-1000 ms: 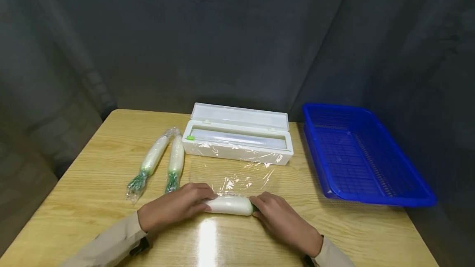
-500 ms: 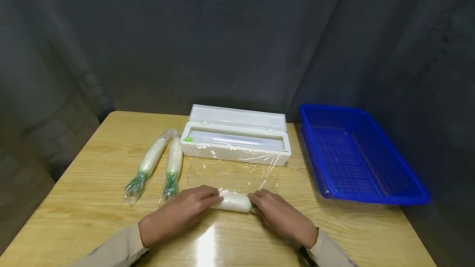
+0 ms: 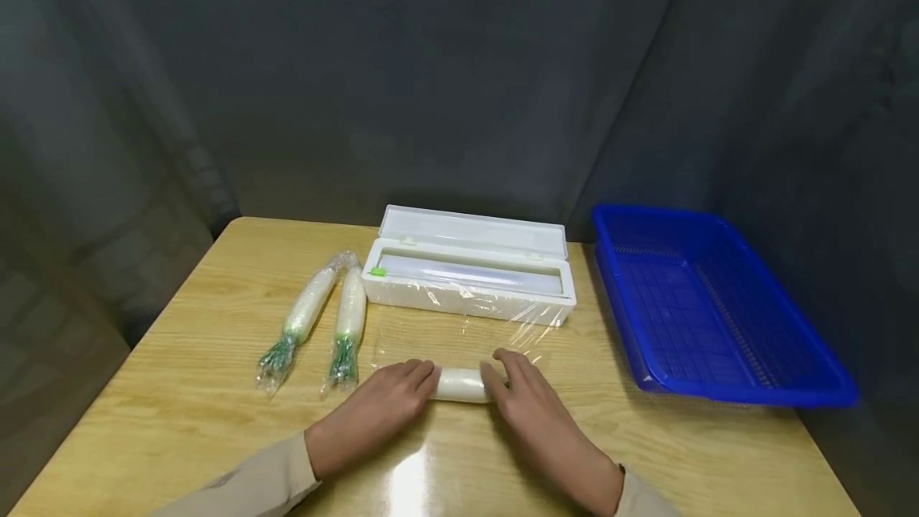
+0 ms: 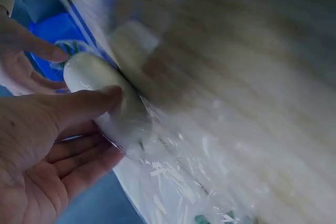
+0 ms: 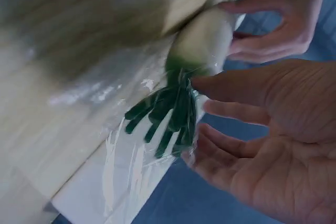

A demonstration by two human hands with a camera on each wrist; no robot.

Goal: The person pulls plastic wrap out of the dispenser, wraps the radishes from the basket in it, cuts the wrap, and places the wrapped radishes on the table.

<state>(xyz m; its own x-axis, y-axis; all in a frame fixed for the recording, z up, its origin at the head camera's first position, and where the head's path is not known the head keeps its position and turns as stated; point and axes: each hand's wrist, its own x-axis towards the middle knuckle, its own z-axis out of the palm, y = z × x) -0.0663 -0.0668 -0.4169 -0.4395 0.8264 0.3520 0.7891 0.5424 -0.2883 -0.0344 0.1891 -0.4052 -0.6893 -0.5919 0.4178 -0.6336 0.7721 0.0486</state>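
Observation:
A white radish (image 3: 459,385) with green leaves (image 5: 173,111) lies crosswise near the front of the table, wrapped in clear cling film (image 3: 459,333) that stretches back to a white dispenser box (image 3: 402,290). My left hand (image 3: 391,401) holds its plain end, thumb on one side and fingers curved round the other, as the left wrist view shows. At the leafy end is my right hand (image 3: 538,421). Its thumb touches the stem base, and its loosely bent fingers lie behind the wrapped leaves in the right wrist view. Both hands hide the radish's ends from the head view.
Two film-wrapped radishes (image 3: 310,305) lie left of the box, leaves toward me. The box's lid (image 3: 474,231) stands raised over a film roll (image 3: 467,271), with a green slider (image 3: 378,271) at its left. A blue basket (image 3: 754,397) sits at the right, overhanging the table edge.
The radish has moved slightly away from me toward the box. Both hands have shifted along with it, and the right hand's fingers have spread apart. The head view has swung a little.

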